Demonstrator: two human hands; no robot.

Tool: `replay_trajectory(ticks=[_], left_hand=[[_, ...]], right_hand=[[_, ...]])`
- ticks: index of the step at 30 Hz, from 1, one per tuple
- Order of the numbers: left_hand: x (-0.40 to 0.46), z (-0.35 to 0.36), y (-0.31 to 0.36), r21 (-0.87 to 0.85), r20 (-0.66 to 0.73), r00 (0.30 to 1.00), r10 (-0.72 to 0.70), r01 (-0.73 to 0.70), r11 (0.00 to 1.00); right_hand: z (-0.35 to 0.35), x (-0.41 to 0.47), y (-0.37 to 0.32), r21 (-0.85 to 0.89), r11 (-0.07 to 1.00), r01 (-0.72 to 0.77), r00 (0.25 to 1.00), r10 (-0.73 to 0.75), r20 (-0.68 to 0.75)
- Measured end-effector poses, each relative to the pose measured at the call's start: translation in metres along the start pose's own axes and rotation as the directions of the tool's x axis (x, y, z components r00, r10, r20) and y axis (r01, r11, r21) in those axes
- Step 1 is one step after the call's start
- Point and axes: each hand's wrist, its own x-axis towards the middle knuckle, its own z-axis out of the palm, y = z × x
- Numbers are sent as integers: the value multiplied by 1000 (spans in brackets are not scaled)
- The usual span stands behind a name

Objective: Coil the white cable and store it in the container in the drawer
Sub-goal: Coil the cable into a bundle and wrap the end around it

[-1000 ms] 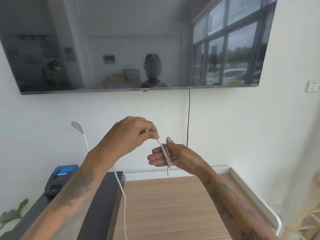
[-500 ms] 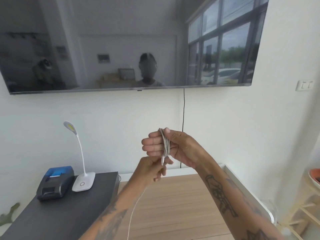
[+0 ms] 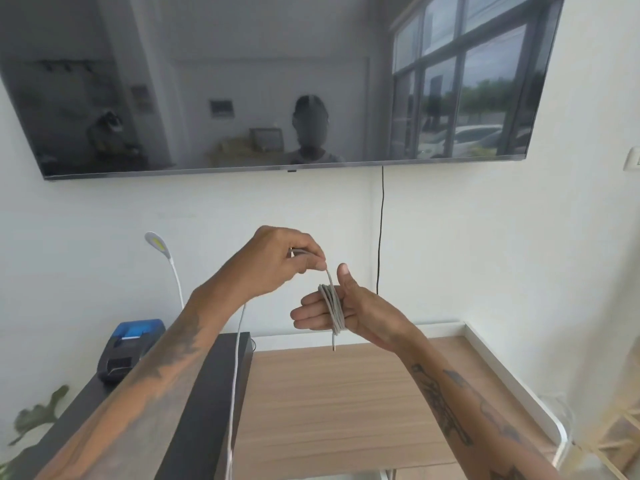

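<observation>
**Cable half-wound on the right hand**

No writing is legible anywhere. The white cable (image 3: 333,308) loops around the flat, open fingers of the right hand (image 3: 341,311), one end dangling at 6 o'clock. The left hand (image 3: 277,263), at 10 o'clock from it, pinches the strand. The slack drops off the bottom edge. A blue-topped printer (image 3: 130,348) is partly hidden behind the forearm.

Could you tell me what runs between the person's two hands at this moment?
In the head view, a short taut stretch of white cable joins left hand to right hand.

White wall (image 3: 467,237) with mounted dark television (image 3: 277,81), black cabinet (image 3: 194,410), wood floor (image 3: 329,403) below.
</observation>
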Motion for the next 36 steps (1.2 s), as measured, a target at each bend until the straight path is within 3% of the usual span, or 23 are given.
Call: replay_trajectory(ticks=[6, 9, 13, 16, 18, 20, 24, 29, 34, 36], left_hand=[[27, 28, -38, -249, -21, 996, -92, 84, 965], [13, 62, -46, -520, 196, 952, -233, 303, 799], [-39, 123, -29, -386, 82, 958, -275, 285, 877], [-81, 132, -9, -332, 180, 960, -212, 262, 906], [-93, 114, -6, -209, 164, 970, -181, 213, 954], [-89, 83, -1, -73, 65, 991, -113, 118, 990], [-50, 25, 6, 46, -101, 995, -14, 19, 999], [-7, 9, -5, -181, -102, 994, -36, 17, 983], [-5, 45, -17, -439, -121, 979, -166, 97, 893], [-12, 63, -19, -549, -61, 968, -245, 172, 818]], right_hand=[[-2, -7, -20, 178, 978, 110, 990, -124, 71], [-1, -8, -30, 237, 959, 158, 976, -188, 108], [0, -5, -41, 278, 937, 211, 962, -249, 110], [-9, -3, -40, 75, 973, 220, 975, -221, 4], [-16, -2, -31, -106, 981, 163, 980, -173, -98], [-19, -3, -18, -177, 981, 80, 986, -104, -131], [-2, -7, -4, -155, 988, 3, 1000, -1, 15], [13, -15, -18, 121, 992, 27, 992, -41, 119], [11, -27, -35, 126, 978, 169, 974, -185, 128], [10, -30, -40, 154, 966, 208, 964, -229, 137]])
